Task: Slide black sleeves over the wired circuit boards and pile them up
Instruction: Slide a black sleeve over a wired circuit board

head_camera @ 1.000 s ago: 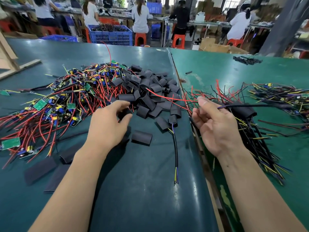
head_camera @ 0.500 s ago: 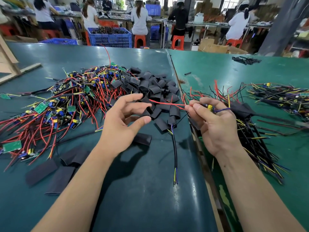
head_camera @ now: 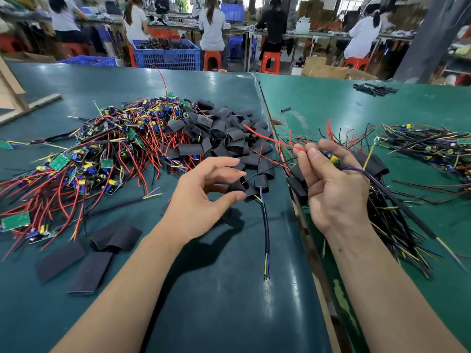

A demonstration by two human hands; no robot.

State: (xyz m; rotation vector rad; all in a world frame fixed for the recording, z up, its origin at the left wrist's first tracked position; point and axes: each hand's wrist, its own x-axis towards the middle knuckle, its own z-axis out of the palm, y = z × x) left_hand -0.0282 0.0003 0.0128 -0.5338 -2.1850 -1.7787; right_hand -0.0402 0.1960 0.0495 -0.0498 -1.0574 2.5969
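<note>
My left hand (head_camera: 204,197) pinches a black sleeve (head_camera: 242,187) between thumb and fingers, its open end turned to the right. Just to the right, my right hand (head_camera: 334,192) grips a wired circuit board (head_camera: 331,157) by its end, with its red wire (head_camera: 267,138) trailing left over the sleeve heap. The two hands are a short gap apart. A heap of loose black sleeves (head_camera: 224,133) lies behind them. A big tangle of bare boards with red wires (head_camera: 102,154) fills the left of the table. Sleeved boards (head_camera: 397,215) are piled under and right of my right hand.
A loose black cable (head_camera: 266,225) lies on the dark green table (head_camera: 204,301) between my forearms. Several flat sleeves (head_camera: 89,266) lie at front left. Another wire pile (head_camera: 433,149) sits far right. A seam (head_camera: 300,217) divides the two tabletops. Seated people and blue crates are beyond.
My left hand lifted a black sleeve off the heap and brought it right. My right hand closed on a wired board and drew it up toward the sleeve.
</note>
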